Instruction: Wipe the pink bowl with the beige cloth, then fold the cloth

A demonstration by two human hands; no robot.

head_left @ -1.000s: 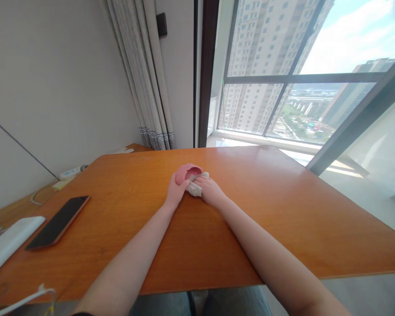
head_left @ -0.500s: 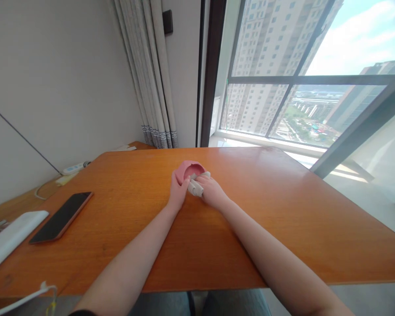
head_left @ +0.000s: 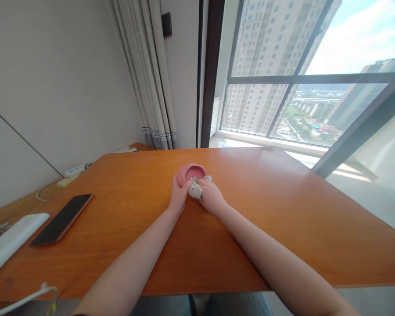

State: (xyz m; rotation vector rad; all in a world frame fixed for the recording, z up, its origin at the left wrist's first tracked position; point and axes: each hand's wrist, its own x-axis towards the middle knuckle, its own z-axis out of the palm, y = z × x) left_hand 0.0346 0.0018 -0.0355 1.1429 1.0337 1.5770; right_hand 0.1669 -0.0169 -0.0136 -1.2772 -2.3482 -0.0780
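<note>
A pink bowl (head_left: 184,171) is held tilted over the middle of the wooden table, its opening partly turned toward me. My left hand (head_left: 179,193) grips the bowl at its left side, thumb near the rim. In my right hand (head_left: 212,194) is a crumpled whitish cloth (head_left: 195,190), pressed at the near rim of the bowl. The fingertips of the right hand are partly hidden by the cloth and bowl. Whether the cloth is fabric or paper I cannot tell.
On the left of the wooden table (head_left: 125,263) lie a black-screened phone (head_left: 64,219) and a white slab-shaped object (head_left: 15,241). A white cable (head_left: 26,300) hangs at the near left edge. A power strip (head_left: 75,170) sits by the wall.
Both hands, with the bowl and cloth, appear slightly lower in the view. The bowl's tilt has shifted a little, and more of its inside shows.
</note>
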